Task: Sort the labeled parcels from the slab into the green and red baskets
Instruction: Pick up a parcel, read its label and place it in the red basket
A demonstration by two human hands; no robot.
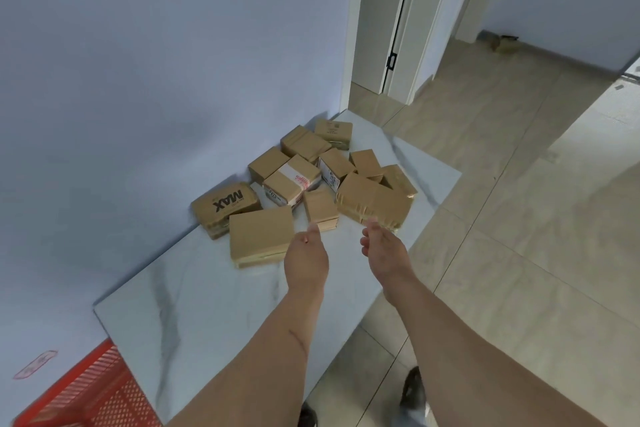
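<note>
Brown parcels [304,180] crowd the marble slab [207,291] along a pale wall; left hand [306,258] and right hand [382,250] hover above it, loose and empty.

Parcels [304,177] heaped on far end of slab [194,291], against wall [138,80] at left. MAX box [227,206] leftmost; flat box [261,241] just before it. Basket [90,392] at slab's near left corner. Both hands over slab, near edge of heap. Doorway [408,28] behind, right.
</note>
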